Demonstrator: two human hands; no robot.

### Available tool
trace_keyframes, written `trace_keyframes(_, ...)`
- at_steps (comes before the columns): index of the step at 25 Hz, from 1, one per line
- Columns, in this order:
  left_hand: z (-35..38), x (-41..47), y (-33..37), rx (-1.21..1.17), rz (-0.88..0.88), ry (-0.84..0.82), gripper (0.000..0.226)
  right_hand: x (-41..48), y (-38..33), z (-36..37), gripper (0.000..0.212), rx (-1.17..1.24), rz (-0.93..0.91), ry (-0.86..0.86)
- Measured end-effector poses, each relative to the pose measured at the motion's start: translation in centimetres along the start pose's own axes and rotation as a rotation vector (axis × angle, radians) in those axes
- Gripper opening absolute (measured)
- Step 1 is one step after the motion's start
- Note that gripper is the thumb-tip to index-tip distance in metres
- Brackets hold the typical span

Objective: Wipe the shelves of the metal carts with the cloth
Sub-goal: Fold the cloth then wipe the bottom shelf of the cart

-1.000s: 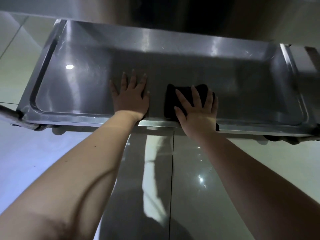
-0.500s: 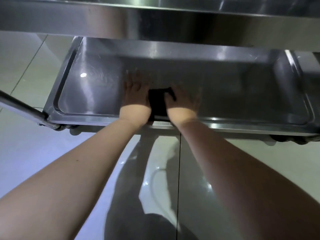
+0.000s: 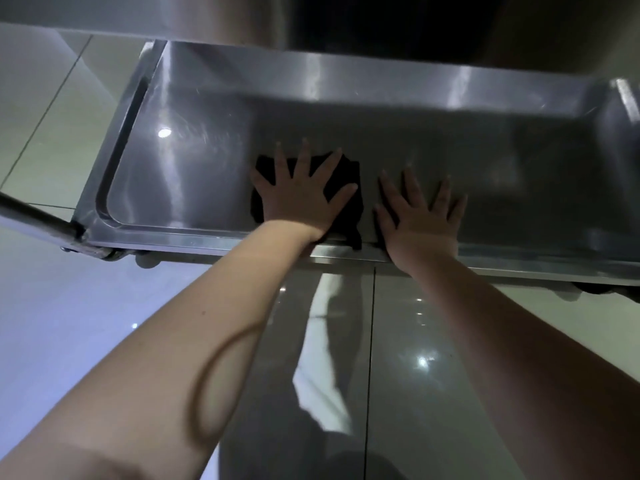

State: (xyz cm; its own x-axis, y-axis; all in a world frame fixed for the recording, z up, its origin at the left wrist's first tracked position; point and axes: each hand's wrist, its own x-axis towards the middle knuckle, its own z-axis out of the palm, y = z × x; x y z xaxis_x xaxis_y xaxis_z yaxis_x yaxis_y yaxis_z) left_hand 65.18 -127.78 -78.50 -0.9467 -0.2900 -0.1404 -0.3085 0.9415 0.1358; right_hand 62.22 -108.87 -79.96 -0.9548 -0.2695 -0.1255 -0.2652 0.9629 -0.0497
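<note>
Dark cloth (image 3: pixel 350 211) moved under flat left hand (image 3: pixel 298 202); right hand (image 3: pixel 419 227) splayed on steel shelf (image 3: pixel 194 174).

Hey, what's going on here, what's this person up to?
A person is wiping the lower shelf of a metal cart. The left hand presses a dark cloth flat on the shelf near its front edge, fingers spread. The right hand lies flat on bare metal just to the right of the cloth. Another shelf sits overhead, and a glossy tiled floor shows below.
</note>
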Motion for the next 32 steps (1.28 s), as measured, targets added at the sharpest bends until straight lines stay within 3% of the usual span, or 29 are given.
trace_keyframes(7, -1.9, 9.7, 1.4, 0.064, 0.072, 0.017, 0.067, 0.1, -0.1, -0.4, 0.057, -0.021, -0.026, -0.014)
trace_keyframes(15, 0.9, -6.4, -2.1, 0.003, 0.18, 0.157, 0.063, -0.1, 0.1, 0.3, 0.055, -0.017, -0.025, 0.029)
trace_keyframes(18, 0.6, -5.0, -1.5, 0.024, 0.094, 0.062, 0.063, -0.5, 0.1, 0.5, 0.057, -0.007, -0.028, 0.044)
trace_keyframes(25, -2.3, 8.0, 2.0, -0.009, 0.006, -0.061, 0.066, 0.0, -0.1, -0.2, 0.061, 0.017, -0.021, 0.011)
trace_keyframes(29, -1.4, 3.7, 2.1, 0.019, 0.095, 0.008, 0.065, 0.2, 0.0, -0.3, 0.061, 0.05, -0.006, 0.008)
trace_keyframes(32, 0.2, -2.3, -1.9, 0.058, 0.156, 0.072, 0.067, 0.3, -0.2, -0.2, 0.058, 0.033, -0.002, 0.022)
